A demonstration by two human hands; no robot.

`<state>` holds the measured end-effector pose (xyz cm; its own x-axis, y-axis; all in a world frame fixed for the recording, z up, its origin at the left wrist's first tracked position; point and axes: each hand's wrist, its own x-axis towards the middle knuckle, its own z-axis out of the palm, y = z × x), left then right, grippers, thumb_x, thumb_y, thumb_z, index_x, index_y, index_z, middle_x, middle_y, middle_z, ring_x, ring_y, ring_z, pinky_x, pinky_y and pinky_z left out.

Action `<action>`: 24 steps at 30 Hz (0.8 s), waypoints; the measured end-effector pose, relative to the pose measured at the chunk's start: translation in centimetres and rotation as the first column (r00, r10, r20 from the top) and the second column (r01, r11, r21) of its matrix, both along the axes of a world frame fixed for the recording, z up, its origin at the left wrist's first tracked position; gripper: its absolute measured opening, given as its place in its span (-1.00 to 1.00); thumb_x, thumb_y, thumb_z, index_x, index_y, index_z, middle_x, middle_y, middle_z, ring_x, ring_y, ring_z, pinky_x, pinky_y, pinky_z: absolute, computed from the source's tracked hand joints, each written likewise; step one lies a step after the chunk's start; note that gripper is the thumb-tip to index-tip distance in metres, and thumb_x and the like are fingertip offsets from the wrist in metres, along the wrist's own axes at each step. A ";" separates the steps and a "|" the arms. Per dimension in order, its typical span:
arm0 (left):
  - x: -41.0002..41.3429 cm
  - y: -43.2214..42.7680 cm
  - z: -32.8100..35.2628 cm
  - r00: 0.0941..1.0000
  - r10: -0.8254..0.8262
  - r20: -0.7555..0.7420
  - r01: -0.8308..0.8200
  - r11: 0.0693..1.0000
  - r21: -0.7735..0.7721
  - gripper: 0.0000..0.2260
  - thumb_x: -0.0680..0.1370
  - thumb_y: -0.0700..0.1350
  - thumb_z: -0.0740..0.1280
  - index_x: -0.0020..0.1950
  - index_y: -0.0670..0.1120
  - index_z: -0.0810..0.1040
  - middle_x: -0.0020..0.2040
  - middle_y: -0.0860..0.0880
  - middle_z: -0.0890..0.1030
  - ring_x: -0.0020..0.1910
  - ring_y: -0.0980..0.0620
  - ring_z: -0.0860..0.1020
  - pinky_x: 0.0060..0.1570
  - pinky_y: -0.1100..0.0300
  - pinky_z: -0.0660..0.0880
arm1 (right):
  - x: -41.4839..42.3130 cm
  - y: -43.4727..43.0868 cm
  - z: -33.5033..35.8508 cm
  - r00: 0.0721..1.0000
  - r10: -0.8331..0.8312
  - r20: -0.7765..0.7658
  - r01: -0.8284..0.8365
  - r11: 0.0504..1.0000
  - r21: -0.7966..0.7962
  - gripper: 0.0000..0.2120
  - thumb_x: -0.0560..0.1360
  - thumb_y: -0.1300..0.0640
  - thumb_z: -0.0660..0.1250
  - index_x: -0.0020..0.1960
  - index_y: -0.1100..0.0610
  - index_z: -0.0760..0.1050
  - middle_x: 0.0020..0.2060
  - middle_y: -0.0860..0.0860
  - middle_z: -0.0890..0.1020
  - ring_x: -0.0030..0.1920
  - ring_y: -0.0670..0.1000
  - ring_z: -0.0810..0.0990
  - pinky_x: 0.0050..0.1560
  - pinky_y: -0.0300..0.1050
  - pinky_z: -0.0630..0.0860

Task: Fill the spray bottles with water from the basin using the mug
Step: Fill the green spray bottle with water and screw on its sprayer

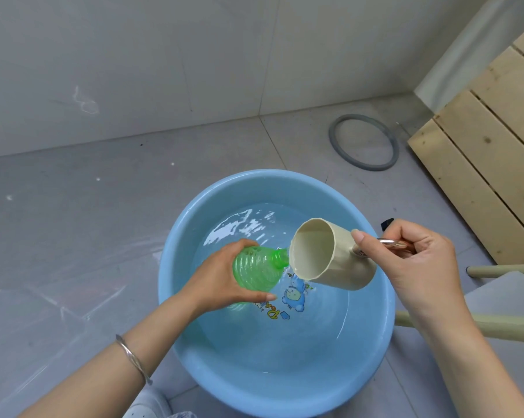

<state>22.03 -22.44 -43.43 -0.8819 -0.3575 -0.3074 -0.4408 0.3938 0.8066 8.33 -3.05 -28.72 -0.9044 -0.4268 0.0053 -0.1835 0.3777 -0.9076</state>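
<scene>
Gripping the green spray bottle (254,268) round its ribbed body, the left hand (221,282) holds it tilted, with the open neck pointing right and slightly upward. The bottle is translucent; its fill level cannot be determined. A thin metal bracelet (132,356) sits on the left forearm.

The right hand (417,260) pinches the metallic handle (393,244) of the cream mug (333,257), thumb pressed on the mug wall beside the handle. The mug lies nearly on its side, with its mouth facing the bottle and its lower lip just beside the bottle neck. The visible inner wall of the mug is pale and mostly bare. A small amount of water shows at the lower lip.

Both containers are held above the blue basin (176,267), the two hands apart on opposite sides. The basin stands on the grey tiled floor (73,221) and contains clear water (284,342) with a rippled surface at the far side. A cartoon print (293,297) is visible on the basin bottom through the water.

Beyond the basin, a grey ring (363,143) lies flat on the floor near the wall (134,55). A slatted wooden panel (490,164) occupies the right.
</scene>
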 end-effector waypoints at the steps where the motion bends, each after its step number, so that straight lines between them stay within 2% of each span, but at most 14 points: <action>1: 0.0 0.0 0.1 1.000 0.000 -0.003 0.000 1.000 -0.003 -0.11 0.04 0.47 0.48 0.31 0.24 0.39 0.25 0.28 0.49 0.26 0.20 0.45 0.30 0.09 0.42 | 0.0 0.0 0.0 1.000 0.001 -0.007 -0.001 1.000 0.000 -0.56 0.33 0.14 0.53 -0.40 0.28 0.28 -0.39 0.41 0.46 -0.35 0.05 0.33 -0.38 -0.16 0.18; 11: 0.0 0.1 -0.1 1.000 0.004 -0.001 -0.004 1.000 -0.005 -0.09 0.03 0.48 0.47 0.33 0.23 0.39 0.29 0.27 0.48 0.31 0.21 0.43 0.34 0.10 0.40 | 0.0 -0.1 0.0 0.996 0.032 -0.078 -0.031 0.999 0.012 -0.58 0.33 0.15 0.54 -0.39 0.26 0.29 -0.41 0.35 0.46 -0.38 0.05 0.32 -0.39 -0.18 0.20; 13: 0.0 0.1 -0.1 1.000 0.004 0.001 -0.004 1.000 -0.003 -0.11 0.04 0.47 0.47 0.32 0.24 0.39 0.27 0.28 0.49 0.28 0.21 0.44 0.32 0.10 0.41 | 0.0 -0.1 0.0 0.996 0.031 -0.088 -0.030 0.999 0.009 -0.59 0.33 0.16 0.53 -0.41 0.23 0.29 -0.48 0.26 0.39 -0.41 -0.01 0.28 -0.42 -0.24 0.18; 16: 0.0 0.1 -0.2 1.000 0.007 -0.004 -0.007 1.000 -0.002 -0.14 0.05 0.46 0.49 0.29 0.23 0.40 0.23 0.29 0.50 0.25 0.20 0.46 0.29 0.09 0.42 | 0.1 -0.3 0.1 0.992 0.032 -0.119 -0.030 0.999 0.019 -0.56 0.33 0.17 0.53 -0.46 0.17 0.27 -0.55 -0.06 0.28 -0.46 -0.09 0.21 -0.44 -0.31 0.15; 24: 0.1 0.2 -0.1 1.000 0.016 0.001 -0.016 1.000 -0.004 -0.16 0.09 0.40 0.54 0.31 0.23 0.39 0.26 0.27 0.49 0.28 0.21 0.43 0.30 0.17 0.39 | 0.4 -0.5 0.6 0.985 0.046 -0.168 -0.041 0.999 0.032 -0.57 0.33 0.19 0.53 -0.45 0.22 0.27 -0.56 -0.08 0.30 -0.48 -0.11 0.24 -0.45 -0.34 0.14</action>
<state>22.08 -22.24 -43.56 -0.8756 -0.3731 -0.3069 -0.4480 0.3894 0.8048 8.69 -3.53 -28.17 -0.8721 -0.4677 0.1436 -0.3499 0.3910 -0.8513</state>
